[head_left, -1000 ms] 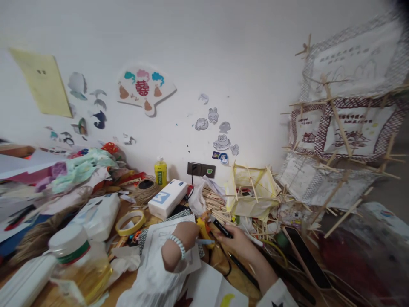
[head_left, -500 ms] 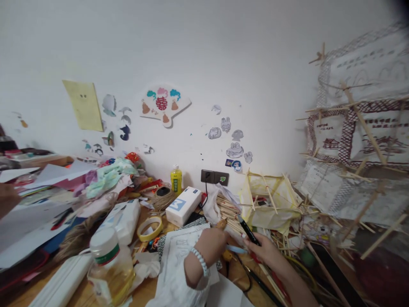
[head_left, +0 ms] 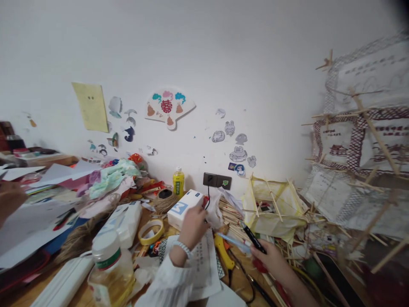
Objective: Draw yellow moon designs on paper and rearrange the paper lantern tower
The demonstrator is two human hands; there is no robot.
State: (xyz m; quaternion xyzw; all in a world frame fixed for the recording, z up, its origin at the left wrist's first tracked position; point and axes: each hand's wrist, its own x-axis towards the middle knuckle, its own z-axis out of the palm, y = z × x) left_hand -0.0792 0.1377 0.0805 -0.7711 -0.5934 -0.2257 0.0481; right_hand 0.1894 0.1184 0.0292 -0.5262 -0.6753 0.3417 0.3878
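Note:
My left hand [head_left: 193,226], with a beaded bracelet and a white sleeve, reaches over papers beside the white box [head_left: 183,209]. Its fingers are curled near the black cable [head_left: 208,200]; a small dark bit shows at the fingertips, and I cannot tell what it is. Below the wrist lies a white sheet with writing [head_left: 207,268]. My right hand [head_left: 268,256] is closed around a black pen [head_left: 254,239], its tip pointing up and left. A pale blue translucent strip [head_left: 234,243] runs up to the right fingers. A yellow tool resembling a glue gun [head_left: 224,252] lies between both hands.
Another person's hand [head_left: 11,200] is at the far left. A bottle of yellowish liquid [head_left: 110,268], a tape roll [head_left: 151,232] and twine [head_left: 166,199] lie on the left. To the right stand a yellow stick frame [head_left: 271,226], taller paper frames [head_left: 338,145] and a phone [head_left: 338,277].
My left hand has moved up and left towards the white box, uncovering the yellow tool and the written sheet. My right hand keeps the pen and has shifted slightly right and down.

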